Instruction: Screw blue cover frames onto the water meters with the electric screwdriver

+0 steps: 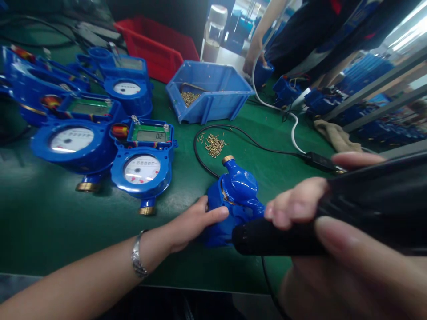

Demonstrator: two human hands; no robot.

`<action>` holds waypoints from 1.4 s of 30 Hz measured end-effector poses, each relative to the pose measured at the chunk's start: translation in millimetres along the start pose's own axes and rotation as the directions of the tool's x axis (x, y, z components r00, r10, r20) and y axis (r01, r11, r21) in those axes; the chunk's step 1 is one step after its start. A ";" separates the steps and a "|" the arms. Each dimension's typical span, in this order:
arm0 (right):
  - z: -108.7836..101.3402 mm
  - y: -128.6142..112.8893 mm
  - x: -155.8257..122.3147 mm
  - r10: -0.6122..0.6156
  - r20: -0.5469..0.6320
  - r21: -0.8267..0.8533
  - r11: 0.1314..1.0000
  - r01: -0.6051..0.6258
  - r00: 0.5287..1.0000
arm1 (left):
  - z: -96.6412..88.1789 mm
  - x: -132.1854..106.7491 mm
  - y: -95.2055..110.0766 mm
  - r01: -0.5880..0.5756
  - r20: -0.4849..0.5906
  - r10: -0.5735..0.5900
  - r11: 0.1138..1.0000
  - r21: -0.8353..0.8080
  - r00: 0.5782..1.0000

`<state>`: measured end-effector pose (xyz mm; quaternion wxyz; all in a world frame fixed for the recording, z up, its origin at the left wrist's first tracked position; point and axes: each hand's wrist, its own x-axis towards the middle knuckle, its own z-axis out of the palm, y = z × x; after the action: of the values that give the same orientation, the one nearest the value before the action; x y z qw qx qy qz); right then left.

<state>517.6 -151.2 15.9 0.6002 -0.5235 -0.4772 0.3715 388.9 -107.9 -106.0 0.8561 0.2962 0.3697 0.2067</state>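
Observation:
My left hand (191, 222) grips the side of a blue water meter (242, 186), its thumb across the near edge. The meter lies with its underside up on the green table, a brass threaded end pointing away. Close to the camera, my right hand (310, 218) is wrapped round a black electric screwdriver (376, 200). The tool's nose hangs over the meter's near right part; its tip is hidden, so contact cannot be told. Beyond the meter lies a small pile of brass screws (214, 145).
Several blue meters stand at left, one with a lit display (151, 136). A blue bin (213, 106) holds more screws, beside a red bin (150, 49) and a lidded bottle (215, 33). A black cable (247, 138) crosses the table. A co-worker's hand (255, 55) touches a blue part.

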 end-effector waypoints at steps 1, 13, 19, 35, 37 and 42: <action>2.5 5.6 -1.0 -0.006 0.007 0.047 0.999 0.006 1.000 | 1.0 -0.6 -1.5 -0.008 -0.007 0.008 1.000 -0.005 1.000; 11.4 24.7 -0.8 0.003 -0.060 0.199 0.980 0.009 0.998 | 10.8 5.2 -9.6 -0.049 -0.134 0.047 0.999 -0.010 0.990; 10.3 26.2 -1.4 0.009 -0.036 0.185 0.983 -0.002 0.999 | 10.3 7.5 -9.9 -0.027 -0.133 0.026 1.000 -0.006 0.991; 5.0 24.2 -6.0 -0.018 -0.005 0.277 0.961 0.019 1.000 | -18.6 56.3 23.5 -0.037 -0.176 0.682 0.286 0.958 0.710; 4.5 23.1 -6.6 -0.020 0.016 0.281 0.960 0.015 1.000 | -18.2 80.6 30.0 0.015 -0.170 0.711 0.219 0.976 0.682; -0.6 21.2 -6.8 -0.023 0.076 0.293 0.956 0.000 0.997 | -14.5 114.8 41.9 0.140 -0.156 0.707 0.081 0.987 0.690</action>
<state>517.5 -154.1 -6.3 0.6539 -0.4108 -0.4434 0.4550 445.8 -6.1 -144.9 0.2057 0.7565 0.5940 0.1805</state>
